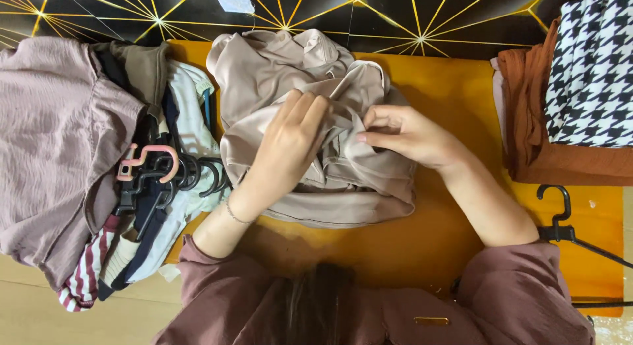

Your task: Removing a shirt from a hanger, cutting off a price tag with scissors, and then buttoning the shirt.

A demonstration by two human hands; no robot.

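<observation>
head view: left hand point(290, 137) rests flat, fingers together, on the beige garment point(310, 121); right hand point(402, 134) pinches its fold — better keep the cloth smooth and the edges aligned.

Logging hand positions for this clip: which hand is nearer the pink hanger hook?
Left. The left hand rests on the beige garment, just right of the pink hanger hook; the right hand pinches fabric farther right.

Garment point(310, 121) mid-table point(448, 213), hangers point(165, 177) left, folded clothes point(567, 101) right
</observation>
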